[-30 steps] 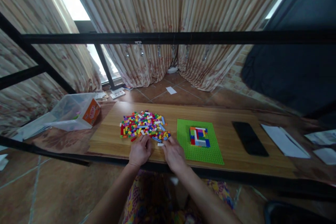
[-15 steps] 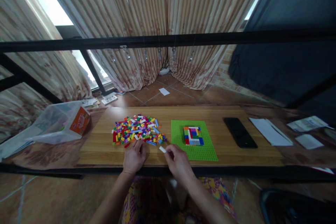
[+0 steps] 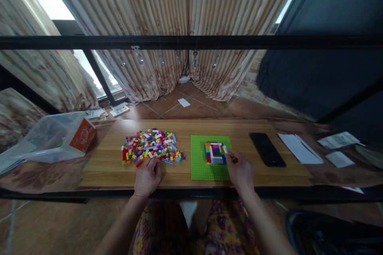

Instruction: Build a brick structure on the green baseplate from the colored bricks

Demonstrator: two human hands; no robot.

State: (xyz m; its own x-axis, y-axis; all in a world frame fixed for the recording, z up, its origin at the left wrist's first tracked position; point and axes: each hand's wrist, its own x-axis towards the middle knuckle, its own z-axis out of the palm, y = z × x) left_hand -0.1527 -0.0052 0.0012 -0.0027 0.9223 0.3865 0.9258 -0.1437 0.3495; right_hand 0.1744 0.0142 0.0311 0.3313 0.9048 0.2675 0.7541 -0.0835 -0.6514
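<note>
On the green baseplate [image 3: 197, 167] sits a square build of coloured bricks [image 3: 216, 154], with white, blue, red and orange pieces showing. My right hand [image 3: 240, 170] is at its right side, fingers pinched on a small white brick [image 3: 225, 149] at the build's right edge; whether it is pressed down I cannot tell. Resting on the table, my left hand [image 3: 148, 177] has its fingers curled in at the near edge of a pile of loose bricks [image 3: 152, 145]. Whatever its fingers may hold is hidden. A blue brick with holes [image 3: 167, 161] lies just right of it.
A black phone [image 3: 267, 149] and white paper with a pen [image 3: 299, 148] lie right of the baseplate. On the left stands a clear plastic box [image 3: 56, 135] with an orange label. A black rail [image 3: 191, 42] crosses beyond the wooden board [image 3: 104, 167].
My right hand has carried the white brick rightward from the board onto the right side of the build. My left hand stays by the pile. The view has shifted slightly.
</note>
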